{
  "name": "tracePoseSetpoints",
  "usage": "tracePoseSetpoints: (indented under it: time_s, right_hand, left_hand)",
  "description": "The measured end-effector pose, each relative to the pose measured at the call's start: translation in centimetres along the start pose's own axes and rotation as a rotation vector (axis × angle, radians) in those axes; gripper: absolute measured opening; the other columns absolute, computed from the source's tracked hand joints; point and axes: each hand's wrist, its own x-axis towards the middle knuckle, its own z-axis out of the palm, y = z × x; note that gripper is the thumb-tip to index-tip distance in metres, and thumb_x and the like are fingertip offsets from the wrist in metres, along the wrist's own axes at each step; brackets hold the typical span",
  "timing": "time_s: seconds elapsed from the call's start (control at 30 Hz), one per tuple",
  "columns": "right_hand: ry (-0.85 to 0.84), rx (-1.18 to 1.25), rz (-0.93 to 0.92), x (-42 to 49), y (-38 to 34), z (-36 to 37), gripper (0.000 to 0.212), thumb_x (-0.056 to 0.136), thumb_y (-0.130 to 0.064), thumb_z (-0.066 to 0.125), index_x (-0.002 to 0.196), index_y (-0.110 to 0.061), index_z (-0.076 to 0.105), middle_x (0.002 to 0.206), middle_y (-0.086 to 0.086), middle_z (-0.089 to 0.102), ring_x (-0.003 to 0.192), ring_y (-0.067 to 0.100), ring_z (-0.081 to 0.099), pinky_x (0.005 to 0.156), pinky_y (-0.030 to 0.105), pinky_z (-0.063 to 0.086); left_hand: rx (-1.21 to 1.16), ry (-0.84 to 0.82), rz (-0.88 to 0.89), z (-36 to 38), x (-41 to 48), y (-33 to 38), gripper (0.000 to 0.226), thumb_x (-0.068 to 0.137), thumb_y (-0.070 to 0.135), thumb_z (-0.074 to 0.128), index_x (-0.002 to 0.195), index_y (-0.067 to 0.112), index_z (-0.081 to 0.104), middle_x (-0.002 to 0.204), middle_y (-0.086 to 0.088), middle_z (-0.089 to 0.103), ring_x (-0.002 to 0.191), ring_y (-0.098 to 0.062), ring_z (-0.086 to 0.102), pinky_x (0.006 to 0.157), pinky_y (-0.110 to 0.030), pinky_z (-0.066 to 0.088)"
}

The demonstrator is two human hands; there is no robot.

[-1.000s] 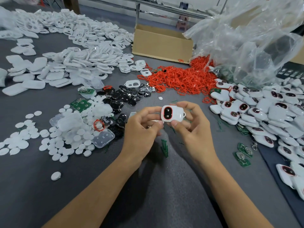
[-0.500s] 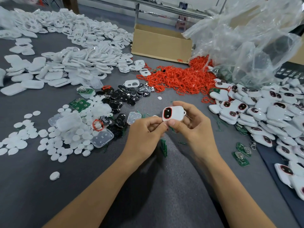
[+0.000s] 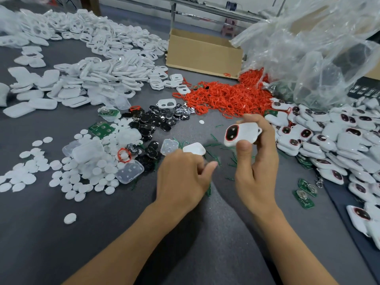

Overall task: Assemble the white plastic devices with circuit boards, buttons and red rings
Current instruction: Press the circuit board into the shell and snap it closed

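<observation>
A: Which hand has the device?

B: The right hand (image 3: 255, 161). It holds the white device (image 3: 241, 134) up off the grey table (image 3: 102, 233), thumb under the lower edge and fingers curled round the far side. The dark window with its red ring faces the left hand.

A: And the left hand?

B: The left hand (image 3: 183, 177) is low over the table, just beside the right, with the fingers loosely bent and the thumb out. Nothing shows in it, though the fingertips are hidden behind the knuckles.

A: What lies near it?

B: A loose white cover (image 3: 194, 149) just beyond its knuckles; I cannot tell whether the fingers touch it. Black buttons (image 3: 160, 120) lie farther out, and white discs (image 3: 67, 171) spread off to its left.

A: The rest of the parts?

B: Red rings (image 3: 226, 97) are heaped beyond both hands. Finished devices (image 3: 329, 136) pile up to the right of the right hand, with green circuit boards (image 3: 304, 194) near that wrist.
</observation>
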Motion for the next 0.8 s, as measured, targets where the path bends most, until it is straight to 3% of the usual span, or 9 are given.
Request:
tracePoseSetpoints:
  time_s: [0.07,0.17,0.23,0.3,0.4,0.67,0.8]
  right_hand:
    - [-0.093,-0.142,0.012,-0.2,0.1,0.2,0.029,0.096,-0.032,0.046,0.121,-0.017,0.05,0.106,-0.004,0.056,0.099,0.018,0.053,0.087,0.029,0.036]
    - [-0.409,-0.441,0.115,-0.8,1.1,0.6,0.026,0.093,-0.031,0.048,0.116,-0.022,0.054,0.097,-0.014,0.053,0.098,0.02,0.046,0.082,0.029,0.021]
    - [-0.36,-0.465,0.09,-0.9,1.1,0.6,0.031,0.092,-0.033,0.048,0.12,-0.022,0.054,0.1,-0.016,0.056,0.095,0.013,0.042,0.083,0.028,0.02]
    - [-0.323,-0.47,0.08,-0.6,0.9,0.5,0.033,0.09,-0.035,0.049,0.121,-0.024,0.054,0.101,-0.019,0.054,0.093,0.011,0.042,0.084,0.029,0.02]
    - [-0.407,-0.464,0.094,-1.0,1.0,0.8,0.033,0.088,-0.04,0.049,0.119,-0.028,0.055,0.099,-0.021,0.054,0.096,0.011,0.046,0.087,0.028,0.019]
    - [-0.292,-0.444,0.125,-1.2,1.0,1.3,0.032,0.082,-0.043,0.058,0.112,-0.031,0.059,0.089,-0.016,0.059,0.088,0.007,0.049,0.088,0.029,0.021]
    - [-0.283,-0.473,0.089,-1.2,1.0,1.2,0.034,0.084,-0.043,0.058,0.115,-0.028,0.058,0.098,-0.019,0.059,0.089,0.005,0.048,0.088,0.029,0.019]
  left_hand:
    - [0.109,0.079,-0.12,-0.7,0.2,-0.1,0.054,0.088,0.042,0.061,0.047,0.011,0.046,0.047,-0.003,0.045,0.058,-0.031,0.052,0.052,-0.031,0.031]
    - [0.006,0.145,-0.244,-1.6,0.7,-0.5,0.052,0.08,0.013,0.059,0.043,0.012,0.024,0.043,0.0,0.024,0.054,-0.042,0.047,0.05,-0.031,0.026]
    - [-0.029,0.147,-0.223,-1.8,0.8,-0.6,0.049,0.078,0.007,0.056,0.044,0.012,0.022,0.044,0.001,0.022,0.051,-0.04,0.037,0.049,-0.032,0.023]
    - [-0.051,0.123,-0.205,-1.8,0.8,-0.5,0.046,0.079,0.008,0.055,0.045,0.011,0.024,0.044,-0.002,0.026,0.052,-0.041,0.04,0.047,-0.033,0.024]
    - [-0.107,0.121,-0.201,-1.7,0.7,-0.3,0.043,0.079,0.008,0.054,0.045,0.01,0.027,0.044,-0.005,0.031,0.055,-0.042,0.046,0.048,-0.037,0.032]
    - [-0.204,0.159,-0.195,-1.4,0.9,-0.6,0.053,0.083,0.01,0.06,0.043,0.012,0.026,0.041,-0.002,0.029,0.052,-0.04,0.041,0.053,-0.045,0.042]
    - [-0.228,0.205,-0.176,-1.4,1.0,-0.6,0.055,0.081,0.008,0.061,0.042,0.015,0.023,0.039,0.001,0.024,0.045,-0.023,0.027,0.051,-0.038,0.035]
